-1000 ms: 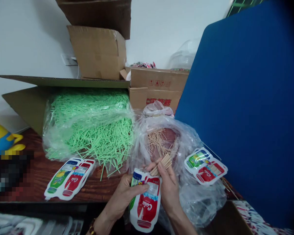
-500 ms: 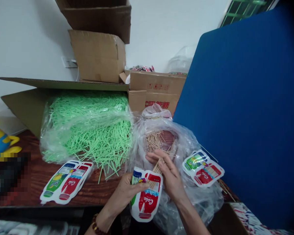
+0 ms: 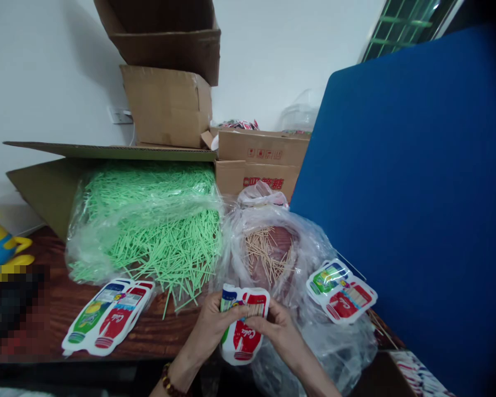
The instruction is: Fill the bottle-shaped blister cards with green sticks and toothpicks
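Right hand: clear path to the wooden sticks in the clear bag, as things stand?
Probably yes. The right hand is at the cola pouch, just in front of the bag, whose mouth lies open with the wooden sticks exposed. Nothing sits between, though the hand is busy with the pouch.

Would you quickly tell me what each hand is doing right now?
Left hand: closed, holding the pouch.
Right hand: closed on the pouch, fingers at its top.
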{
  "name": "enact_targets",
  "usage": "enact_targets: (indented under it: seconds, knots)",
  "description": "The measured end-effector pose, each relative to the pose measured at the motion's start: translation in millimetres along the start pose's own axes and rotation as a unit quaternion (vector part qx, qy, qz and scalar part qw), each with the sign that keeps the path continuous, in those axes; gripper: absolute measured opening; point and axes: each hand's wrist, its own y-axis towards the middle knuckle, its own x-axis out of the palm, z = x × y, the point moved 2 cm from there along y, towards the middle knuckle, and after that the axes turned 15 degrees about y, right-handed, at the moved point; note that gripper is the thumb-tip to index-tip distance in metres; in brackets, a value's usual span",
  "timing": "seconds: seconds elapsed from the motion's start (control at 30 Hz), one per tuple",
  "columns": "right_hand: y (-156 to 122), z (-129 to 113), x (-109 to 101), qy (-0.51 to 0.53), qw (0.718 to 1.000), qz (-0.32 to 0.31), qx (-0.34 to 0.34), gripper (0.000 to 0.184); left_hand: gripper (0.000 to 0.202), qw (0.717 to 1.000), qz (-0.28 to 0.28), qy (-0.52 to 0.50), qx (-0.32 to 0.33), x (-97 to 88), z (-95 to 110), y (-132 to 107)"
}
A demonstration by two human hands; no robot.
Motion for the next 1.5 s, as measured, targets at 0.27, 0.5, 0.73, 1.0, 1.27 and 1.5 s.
enact_targets:
  seconds: [0.27, 0.5, 0.73, 1.0, 1.27, 1.5]
  knots:
    - [5.4, 2.6, -1.5, 0.041, 0.997, 0.066, -0.014, 0.035, 0.027, 0.999, 0.001, -0.038, -0.024, -4.5, 5.4, -1.2]
    - [6.9, 3.5, -4.1, 0.036, 0.998, 0.049, -0.014, 0.033, 0.022, 0.997, 0.072, -0.02, 0.003, -5.3, -0.4, 3.0]
    - [7.9, 6.1, -5.8, 0.017, 0.999, 0.032, -0.041, 0.031, 0.025, 0.995, 0.097, -0.01, 0.013, -7.1, 2.4, 1.0]
    - [4.9, 0.4, -8.7, 0.025, 0.998, 0.0, -0.049, 0.032, 0.022, 0.992, 0.11, 0.036, 0.041, -4.1, 10.9, -5.2]
    - [-1.6, -22.6, -11.7, -0.046, 0.994, 0.036, -0.088, 0.017, 0.026, 0.968, 0.106, 0.199, 0.109, -3.7, -3.0, -0.3]
    - [-25.4, -94.4, -85.0, -0.123, 0.94, 0.233, -0.216, 0.022, 0.038, 0.958, 0.066, 0.263, 0.097, 1.5, -19.3, 5.3]
